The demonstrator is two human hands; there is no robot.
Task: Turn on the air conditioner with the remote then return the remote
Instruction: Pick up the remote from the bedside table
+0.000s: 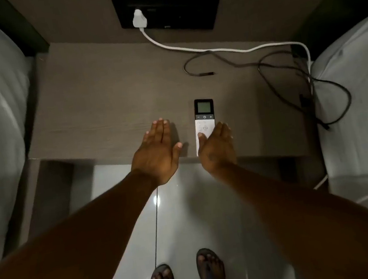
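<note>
Right hand (217, 148): flat, fingers together, grasping nothing; thumb tip overlaps the near end of the AC remote (204, 125), contact likely but can't confirm
Left hand (157, 154): flat, spread, empty; over the bench edge, apart from the remote on its left side
Remote: face up on the bench (105, 98) near the front edge; screen end away from the person, button end toward them
Key relation: remote sits between the hands, just left of the right palm; long axis runs straight away from the body, roughly parallel to the right fingers; right hand is nearer, judged the one to close on it
Surface: brown wood-grain bench; black cable (269, 64) and white cable (212, 50) at rear right, well apart from the remote; white plug (139, 19) in the wall socket panel (183, 10)
Room: dim; white bedding either side; glossy floor tile, sandalled feet below
</note>
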